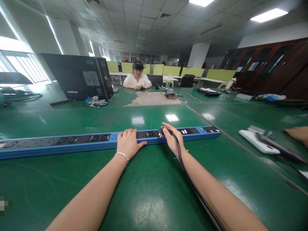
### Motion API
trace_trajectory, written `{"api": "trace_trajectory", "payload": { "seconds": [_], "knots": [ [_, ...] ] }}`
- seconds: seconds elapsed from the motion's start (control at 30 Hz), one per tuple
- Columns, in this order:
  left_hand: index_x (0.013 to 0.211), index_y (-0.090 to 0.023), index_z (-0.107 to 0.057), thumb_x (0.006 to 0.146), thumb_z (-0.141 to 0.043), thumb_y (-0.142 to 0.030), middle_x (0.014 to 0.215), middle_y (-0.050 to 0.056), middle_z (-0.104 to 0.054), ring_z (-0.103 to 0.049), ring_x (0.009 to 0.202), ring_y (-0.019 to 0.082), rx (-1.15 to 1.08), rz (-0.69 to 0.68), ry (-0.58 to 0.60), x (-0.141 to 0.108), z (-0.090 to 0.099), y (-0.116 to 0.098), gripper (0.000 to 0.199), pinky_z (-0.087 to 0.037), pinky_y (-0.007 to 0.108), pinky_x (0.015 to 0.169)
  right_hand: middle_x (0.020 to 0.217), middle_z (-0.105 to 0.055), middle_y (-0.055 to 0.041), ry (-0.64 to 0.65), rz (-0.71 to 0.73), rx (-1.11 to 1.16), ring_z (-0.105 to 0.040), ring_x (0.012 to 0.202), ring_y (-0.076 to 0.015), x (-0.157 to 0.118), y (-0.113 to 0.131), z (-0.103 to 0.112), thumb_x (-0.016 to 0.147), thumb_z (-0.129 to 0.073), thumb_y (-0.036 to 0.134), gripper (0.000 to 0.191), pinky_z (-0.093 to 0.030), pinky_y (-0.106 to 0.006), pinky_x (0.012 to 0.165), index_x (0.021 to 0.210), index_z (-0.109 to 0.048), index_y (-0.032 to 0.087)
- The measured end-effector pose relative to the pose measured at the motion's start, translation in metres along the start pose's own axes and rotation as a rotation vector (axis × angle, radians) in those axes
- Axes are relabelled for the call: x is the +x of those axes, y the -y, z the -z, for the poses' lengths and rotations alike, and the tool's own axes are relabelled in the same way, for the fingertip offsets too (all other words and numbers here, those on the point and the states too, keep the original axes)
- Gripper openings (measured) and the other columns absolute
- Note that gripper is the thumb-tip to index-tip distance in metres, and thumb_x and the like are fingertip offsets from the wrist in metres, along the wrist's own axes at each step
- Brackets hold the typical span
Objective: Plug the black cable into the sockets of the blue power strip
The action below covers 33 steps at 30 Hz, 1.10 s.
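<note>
A long blue power strip (86, 148) with black sockets lies across the green table, from the left edge to right of centre. My left hand (128, 143) rests over its top, fingers over the far side and thumb out to the right along it. A black power plug (161, 131) is pinched in my right hand (173, 138), just above the strip's sockets. Its metal prongs point to the left and down. From the plug, a black cable (184, 170) runs over my right wrist and along the forearm to the bottom edge.
Across the green table (149, 115) sits a person (137, 78). A black computer case (81, 77) and gloves (96, 101) are at the back left. On the right lie a white device (257, 141) and another person's hand (298, 134). A water bottle (168, 82) stands behind.
</note>
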<state>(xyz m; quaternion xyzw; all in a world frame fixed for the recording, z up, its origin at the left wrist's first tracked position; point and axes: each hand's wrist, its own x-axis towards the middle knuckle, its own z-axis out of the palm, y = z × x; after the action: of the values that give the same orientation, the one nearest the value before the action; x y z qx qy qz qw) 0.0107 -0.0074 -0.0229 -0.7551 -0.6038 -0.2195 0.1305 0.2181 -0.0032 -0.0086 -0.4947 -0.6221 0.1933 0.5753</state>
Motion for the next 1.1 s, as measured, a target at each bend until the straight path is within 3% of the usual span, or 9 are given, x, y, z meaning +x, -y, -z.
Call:
{"api": "trace_trajectory", "payload": {
  "seconds": [0.17, 0.33, 0.53, 0.7, 0.9, 1.1],
  "knots": [
    [0.121, -0.015, -0.048, 0.070, -0.053, -0.063, 0.122, 0.014, -0.055, -0.044, 0.116, 0.029, -0.004, 0.024, -0.001, 0.000, 0.000, 0.000, 0.070, -0.028, 0.042, 0.098, 0.101, -0.069, -0.0019, 0.089, -0.011, 0.005, -0.062, 0.094, -0.0161, 0.003, 0.014, -0.040, 0.081, -0.051, 0.034, 0.029, -0.045, -0.030, 0.089, 0.103, -0.066, 0.022],
    [0.119, -0.016, -0.050, 0.068, -0.057, -0.061, 0.120, 0.013, -0.056, -0.045, 0.115, 0.029, -0.031, 0.019, -0.013, 0.001, -0.001, 0.001, 0.068, -0.029, 0.042, 0.097, 0.097, -0.069, 0.0006, 0.097, -0.036, -0.123, -0.063, 0.090, -0.0144, 0.008, 0.021, -0.070, 0.082, -0.049, 0.031, 0.025, -0.046, -0.027, 0.087, 0.097, -0.068, 0.024],
    [0.116, -0.016, -0.050, 0.069, -0.056, -0.059, 0.117, 0.014, -0.057, -0.046, 0.113, 0.029, -0.057, 0.011, -0.027, 0.001, -0.001, 0.001, 0.064, -0.029, 0.042, 0.096, 0.093, -0.070, -0.0002, 0.134, -0.046, -0.366, -0.064, 0.087, -0.0147, 0.014, 0.032, -0.076, 0.084, -0.047, 0.033, 0.026, -0.046, -0.025, 0.083, 0.099, -0.068, 0.026],
    [0.113, -0.015, -0.052, 0.075, -0.052, -0.046, 0.113, 0.013, -0.059, -0.049, 0.110, 0.028, -0.067, 0.016, -0.041, 0.002, 0.000, 0.001, 0.050, -0.030, 0.042, 0.095, 0.086, -0.071, -0.0003, 0.211, 0.025, -0.541, -0.065, 0.081, -0.0158, 0.013, 0.042, -0.080, 0.084, -0.046, 0.034, 0.028, -0.047, -0.025, 0.078, 0.100, -0.068, 0.027],
    [0.113, -0.015, -0.054, 0.082, -0.042, -0.031, 0.114, 0.012, -0.060, -0.050, 0.109, 0.027, -0.052, 0.010, -0.040, 0.002, 0.004, -0.001, 0.036, -0.032, 0.041, 0.093, 0.092, -0.071, -0.0014, 0.176, 0.131, -0.708, -0.064, 0.083, -0.0155, 0.001, 0.052, -0.091, 0.088, -0.041, 0.030, 0.030, -0.033, -0.034, 0.099, 0.104, -0.066, 0.027],
    [0.113, -0.015, -0.054, 0.088, -0.030, -0.024, 0.113, 0.011, -0.061, -0.051, 0.107, 0.026, -0.011, 0.000, -0.005, 0.002, 0.008, -0.001, 0.035, -0.034, 0.039, 0.090, 0.100, -0.070, -0.0001, 0.114, 0.123, -0.694, -0.063, 0.089, -0.0143, -0.008, 0.047, -0.102, 0.089, -0.040, 0.028, 0.029, -0.023, -0.038, 0.105, 0.106, -0.063, 0.026]
  ]
}}
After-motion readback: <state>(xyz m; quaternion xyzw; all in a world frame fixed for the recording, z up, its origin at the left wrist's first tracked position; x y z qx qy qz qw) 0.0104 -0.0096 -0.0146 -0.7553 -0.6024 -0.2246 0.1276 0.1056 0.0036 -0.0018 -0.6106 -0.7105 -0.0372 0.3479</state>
